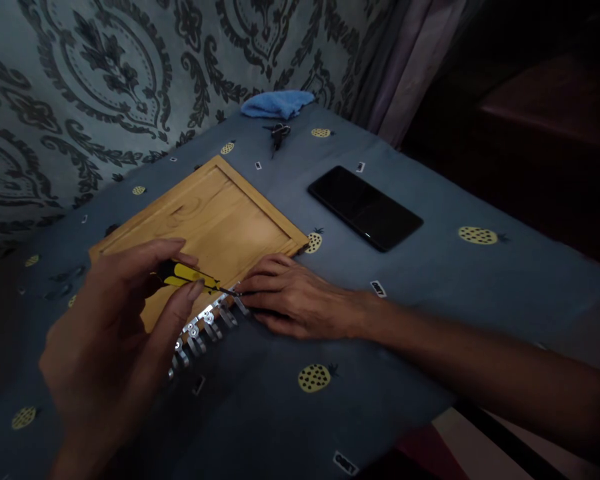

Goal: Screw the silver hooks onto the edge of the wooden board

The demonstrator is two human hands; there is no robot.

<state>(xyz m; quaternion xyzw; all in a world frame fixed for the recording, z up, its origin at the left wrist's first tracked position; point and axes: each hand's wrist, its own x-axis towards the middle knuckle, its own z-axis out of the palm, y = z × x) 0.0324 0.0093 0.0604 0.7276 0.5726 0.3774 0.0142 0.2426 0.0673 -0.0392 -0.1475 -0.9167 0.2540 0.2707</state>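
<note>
Screwdriver in left grip.

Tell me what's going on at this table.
A person's left hand holds a yellow-and-black screwdriver, its tip at a strip of metal hooks along the near edge of a wooden board. The right hand is at one end of that strip, close to the tip. A dark phone and a blue cloth lie farther back.
</note>
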